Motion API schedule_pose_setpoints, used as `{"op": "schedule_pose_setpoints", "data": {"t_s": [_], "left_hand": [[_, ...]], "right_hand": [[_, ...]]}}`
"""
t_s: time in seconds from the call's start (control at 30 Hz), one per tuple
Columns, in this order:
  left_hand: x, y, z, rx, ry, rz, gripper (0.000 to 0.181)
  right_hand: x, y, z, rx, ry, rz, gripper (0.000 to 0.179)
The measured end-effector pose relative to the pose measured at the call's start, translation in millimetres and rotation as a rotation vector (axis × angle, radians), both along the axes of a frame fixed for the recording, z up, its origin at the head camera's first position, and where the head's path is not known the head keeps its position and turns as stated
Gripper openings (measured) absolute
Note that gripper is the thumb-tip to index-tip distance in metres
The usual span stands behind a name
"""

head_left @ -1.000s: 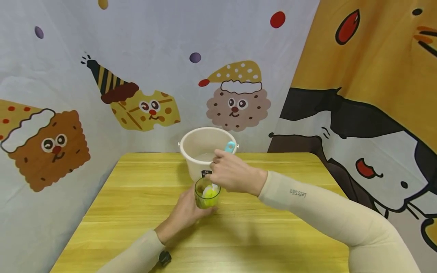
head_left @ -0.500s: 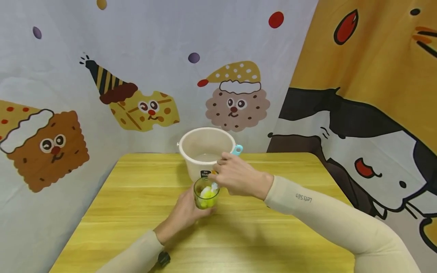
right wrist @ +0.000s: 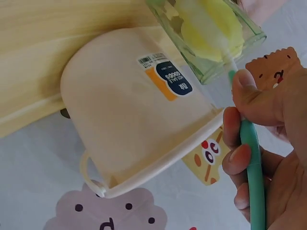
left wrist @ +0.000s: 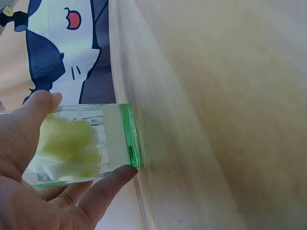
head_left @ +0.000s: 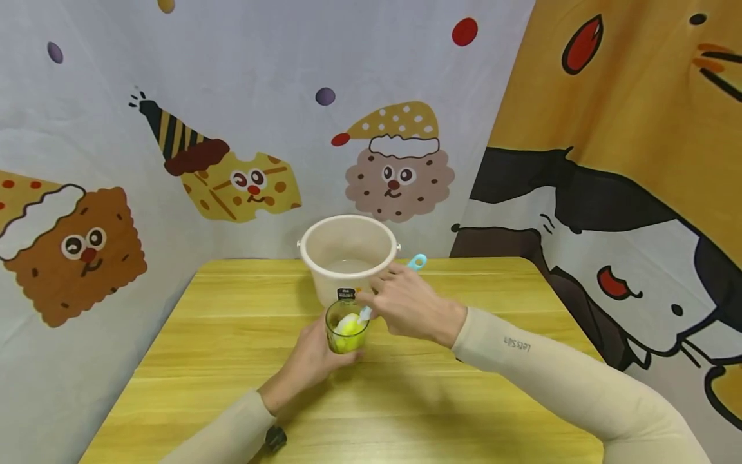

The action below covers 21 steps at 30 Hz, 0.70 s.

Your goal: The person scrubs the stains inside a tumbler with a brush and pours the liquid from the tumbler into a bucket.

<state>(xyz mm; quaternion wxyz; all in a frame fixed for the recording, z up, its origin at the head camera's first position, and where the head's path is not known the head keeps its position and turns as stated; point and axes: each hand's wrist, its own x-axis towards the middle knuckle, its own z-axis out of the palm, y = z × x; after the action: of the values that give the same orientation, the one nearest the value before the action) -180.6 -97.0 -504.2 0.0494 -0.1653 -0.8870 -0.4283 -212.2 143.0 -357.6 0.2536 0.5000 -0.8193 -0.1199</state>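
Note:
My left hand grips a clear, green-tinted drinking glass from the side, thumb and fingers around it. In the head view the glass's mouth faces up. My right hand holds a sponge cup brush by its turquoise handle, the thumb and fingers curled round it. The brush's yellow and white sponge head is inside the glass, its white neck leaning against or near the rim. The handle's looped end sticks out past the right hand, up and to the right.
A cream bucket stands just behind the glass, near the back edge of the wooden table. A small black object is by the left wrist. A cartoon-printed cloth hangs behind the table.
The handle's looped end has swung to the right, away from over the bucket. My right hand has shifted slightly right, the sponge turning in the glass. My left hand keeps its grip.

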Motion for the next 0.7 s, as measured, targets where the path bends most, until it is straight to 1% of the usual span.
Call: {"op": "schedule_pose_setpoints", "data": {"t_s": [0.1, 0.27, 0.5, 0.7], "left_hand": [[-0.6, 0.5, -0.9, 0.004, -0.004, 0.001, 0.099], [-1.2, 0.6, -1.6, -0.005, 0.000, 0.005, 0.100], [-0.1, -0.4, -2.2, 0.001, -0.003, 0.011, 0.100], [-0.5, -0.1, -2.8, 0.004, -0.005, 0.009, 0.099]], "right_hand": [[1.9, 1.9, -2.9, -0.041, -0.011, -0.011, 0.039], [5.5, 3.4, -6.1, -0.075, -0.008, -0.043, 0.044], [10.6, 1.1, -9.2, -0.119, -0.009, -0.130, 0.036], [17.1, -2.2, -8.1, -0.108, 0.014, -0.191, 0.034]]}}
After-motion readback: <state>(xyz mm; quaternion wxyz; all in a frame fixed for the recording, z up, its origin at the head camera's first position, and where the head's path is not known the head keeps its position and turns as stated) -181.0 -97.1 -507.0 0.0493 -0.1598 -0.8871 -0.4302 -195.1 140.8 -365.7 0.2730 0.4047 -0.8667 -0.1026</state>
